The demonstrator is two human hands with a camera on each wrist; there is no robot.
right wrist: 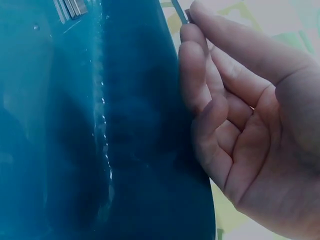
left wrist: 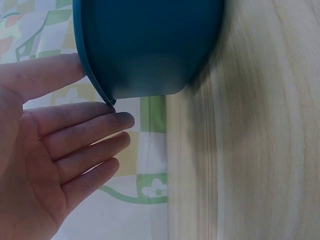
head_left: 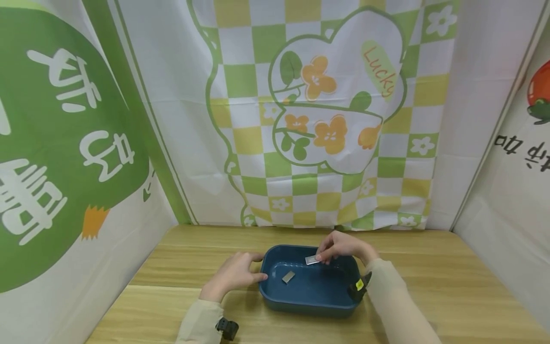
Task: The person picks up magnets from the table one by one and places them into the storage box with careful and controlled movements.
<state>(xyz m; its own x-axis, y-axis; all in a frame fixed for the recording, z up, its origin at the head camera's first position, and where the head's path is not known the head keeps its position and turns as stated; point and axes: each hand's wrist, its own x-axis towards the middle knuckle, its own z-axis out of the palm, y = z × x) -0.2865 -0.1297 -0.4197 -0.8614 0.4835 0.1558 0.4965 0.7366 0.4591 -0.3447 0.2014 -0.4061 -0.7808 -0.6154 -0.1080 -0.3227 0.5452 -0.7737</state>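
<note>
Held metal piece [head_left: 311,260]: small, flat, oblong, silvery, pale shiny top face; in the right wrist view only a thin edge of it shows. Located inside the outline of the blue container [head_left: 307,309], toward its far wall; gap to the floor can't be judged. Right hand [head_left: 339,246] pinches it at one end between thumb and fingertips, remaining fingers curled in; the free end sticks out to the left of the grip, long axis running roughly left-right in the head view, slightly slanted. Second metal piece [head_left: 288,277] lies flat on the container floor, left part, so left and a bit nearer the person than the right-hand pinch; its long axis is diagonal, near-left to far-right. Left thumb looks slightly closer to it than the right fingertips, but that thumb is at the rim, not touching the piece. Look: duller, brownish grey in the head view, banded with light and dark strips in the right wrist view, cut off by the frame edge. Left hand [head_left: 234,274] at the container's left end, thumb and index spread and touching near the rim, other fingers fairly straight, not wrapped around anything. Container: rounded corners, upright, long side left-right, on the wood-grain table [head_left: 429,277]. Behind: checked green-and-yellow cloth [head_left: 240,81].
</note>
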